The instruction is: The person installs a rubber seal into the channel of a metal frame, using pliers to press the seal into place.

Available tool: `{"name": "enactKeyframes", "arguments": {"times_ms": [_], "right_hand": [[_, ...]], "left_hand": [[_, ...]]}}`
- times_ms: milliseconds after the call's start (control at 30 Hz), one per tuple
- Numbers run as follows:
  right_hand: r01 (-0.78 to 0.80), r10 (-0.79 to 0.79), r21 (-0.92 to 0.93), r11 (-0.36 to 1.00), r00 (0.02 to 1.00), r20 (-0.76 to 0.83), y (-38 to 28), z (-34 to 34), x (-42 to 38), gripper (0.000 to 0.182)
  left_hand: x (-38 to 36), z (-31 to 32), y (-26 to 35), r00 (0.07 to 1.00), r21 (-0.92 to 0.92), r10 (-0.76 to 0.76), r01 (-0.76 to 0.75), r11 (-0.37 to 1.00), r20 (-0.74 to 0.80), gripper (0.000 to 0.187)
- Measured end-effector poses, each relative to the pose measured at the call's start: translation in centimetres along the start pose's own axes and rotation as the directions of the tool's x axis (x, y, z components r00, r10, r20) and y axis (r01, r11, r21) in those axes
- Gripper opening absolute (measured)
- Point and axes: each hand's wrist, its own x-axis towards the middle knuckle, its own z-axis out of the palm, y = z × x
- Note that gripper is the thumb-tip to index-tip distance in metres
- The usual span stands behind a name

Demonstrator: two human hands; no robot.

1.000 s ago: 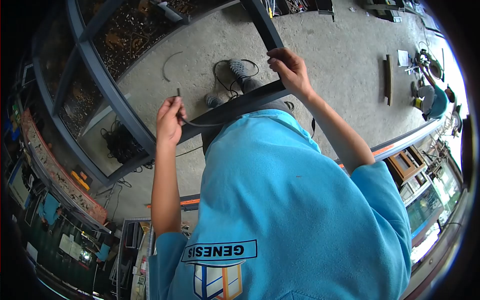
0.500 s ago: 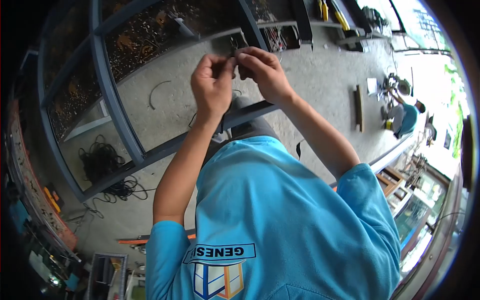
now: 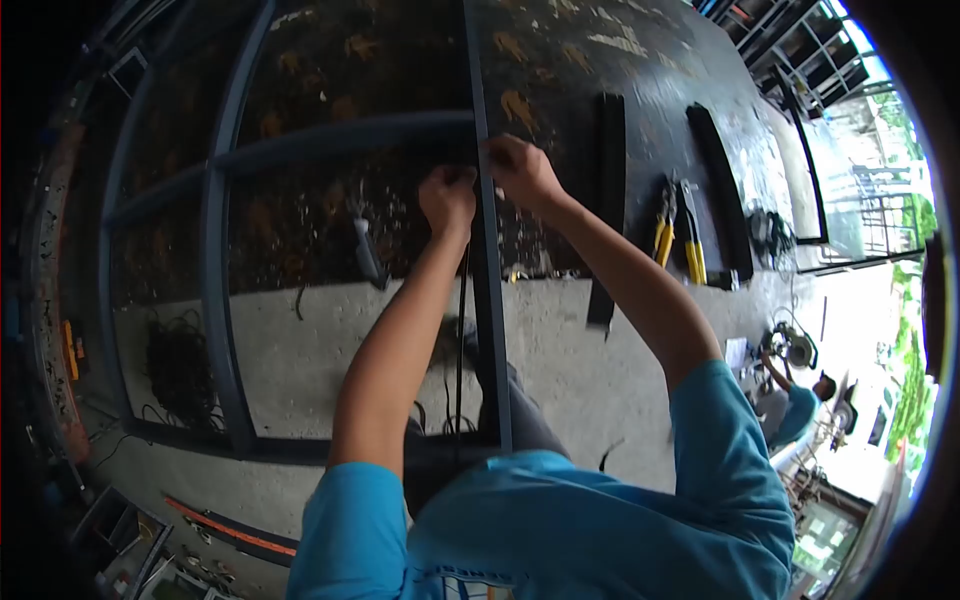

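Note:
A dark grey metal frame (image 3: 216,300) with several openings rests on a dark, stained work table. My left hand (image 3: 447,200) is closed at the inner side of the frame's right bar, and a thin black strip (image 3: 461,350) hangs down below it. My right hand (image 3: 522,175) lies against the outer side of the same bar, its fingers bent; anything between them is too small to make out. Left of my left hand, a tool with a grey handle (image 3: 368,252) lies on the table within a frame opening.
Two yellow-handled pliers (image 3: 665,225) (image 3: 692,235) lie right of my right forearm, near dark metal strips (image 3: 610,180). A coil of black cable (image 3: 180,370) is on the floor at the left. Another person (image 3: 797,410) is at the far right beside a machine (image 3: 796,350).
The view has shifted toward the table, showing more of its top. My hands, together before, are now apart on either side of the bar, reaching farther over the frame.

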Motion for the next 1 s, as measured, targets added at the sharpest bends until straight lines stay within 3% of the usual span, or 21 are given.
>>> {"name": "enactKeyframes", "arguments": {"times_ms": [33, 100, 267, 367, 433, 500, 533, 567, 600, 667, 733, 800, 833, 900, 933, 967, 1000], "right_hand": [[0.019, -0.018, 0.009, 1.0, 1.0, -0.004, 1.3, -0.3, 1.2, 0.027], [0.216, -0.179, -0.325, 0.921, 0.974, 0.139, 3.9, -0.5, 2.9, 0.03], [0.372, -0.317, -0.35, 0.86, 0.926, 0.204, 7.1, 0.3, 6.4, 0.038], [0.417, -0.364, -0.426, 0.803, 0.909, 0.204, 7.5, 0.9, 6.4, 0.038], [0.469, -0.444, -0.421, 0.776, 0.881, 0.163, 6.2, 1.0, 4.5, 0.036], [0.502, -0.452, -0.17, 0.848, 0.853, 0.261, 2.7, 1.2, 1.5, 0.036], [0.388, -0.376, 0.061, 0.92, 0.825, 0.422, 0.5, 2.0, -1.1, 0.035], [0.195, -0.327, 0.275, 0.941, 0.725, 0.606, -1.9, 3.3, -6.1, 0.035], [-0.025, -0.199, 0.252, 0.967, 0.542, 0.816, -4.4, 3.4, -8.8, 0.038], [-0.107, -0.11, 0.128, 0.986, 0.158, 0.981, -7.0, 5.0, -14.1, 0.058], [-0.146, -0.259, 0.263, 0.954, 0.042, 0.965, -7.9, 7.3, -20.8, 0.054], [-0.309, -0.249, 0.245, 0.919, 0.025, 0.968, -10.4, 8.5, -26.2, 0.053], [-0.296, -0.24, 0.237, 0.925, 0.026, 0.97, -11.1, 9.3, -28.8, 0.053], [-0.226, -0.389, 0.437, 0.871, 0.227, 0.893, -11.7, 11.2, -34.1, 0.045], [-0.215, -0.377, 0.421, 0.881, 0.22, 0.9, -11.8, 11.9, -36.7, 0.045], [-0.138, -0.409, 0.435, 0.89, 0.181, 0.895, -11.6, 12.5, -39.4, 0.04], [-0.057, -0.44, 0.451, 0.891, 0.142, 0.887, -11.2, 12.7, -41.8, 0.035]], "left_hand": [[1.6, 1.2, -0.7, 1.0, 0.003, 0.018, -0.018, 1.0, -0.011, 0.016], [3.5, 2.8, -2.4, 0.998, 0.383, 0.016, 0.007, 0.924, -0.057, 0.015], [5.4, 4.0, -4.7, 0.982, 0.514, 0.181, -0.129, 0.848, -0.053, 0.016], [4.0, 2.3, -4.6, 0.988, 0.399, 0.112, -0.059, 0.915, -0.111, 0.014], [1.0, -1.3, -1.3, 0.982, -0.02, -0.181, 0.18, 0.983, -0.049, 0.009], [-2.7, -6.0, -0.5, 0.975, -0.278, -0.219, 0.217, 0.936, 0.025, 0.011], [-4.6, -8.4, 1.4, 0.982, -0.356, -0.188, 0.187, 0.916, 0.031, 0.012], [-7.9, -12.0, 2.5, 0.984, -0.42, -0.179, 0.163, 0.893, 0.002, 0.012], [-9.8, -13.9, 4.2, 0.974, -0.419, -0.228, 0.205, 0.885, -0.007, 0.013], [-13.5, -17.2, 7.1, 0.959, -0.48, -0.282, 0.257, 0.839, 0.021, 0.012], [-17.5, -19.6, 9.6, 0.976, -0.499, -0.211, 0.153, 0.853, -0.062, 0.012], [-21.6, -22.2, 11.2, 0.994, -0.504, -0.078, 0.028, 0.863, -0.077, 0.015], [-23.8, -23.3, 12.1, 0.99, -0.446, -0.069, 0.008, 0.895, -0.121, 0.019], [-28.7, -25.6, 13.0, 0.973, -0.388, -0.058, -0.034, 0.921, -0.224, 0.031], [-31.3, -26.7, 13.0, 0.962, -0.355, -0.061, -0.039, 0.934, -0.265, 0.035], [-34.2, -28.1, 12.3, 0.959, -0.34, -0.031, -0.069, 0.938, -0.281, 0.029], [-37.3, -29.1, 11.6, 0.955, -0.132, -0.037, -0.003, 0.991, -0.294, 0.023]]}}
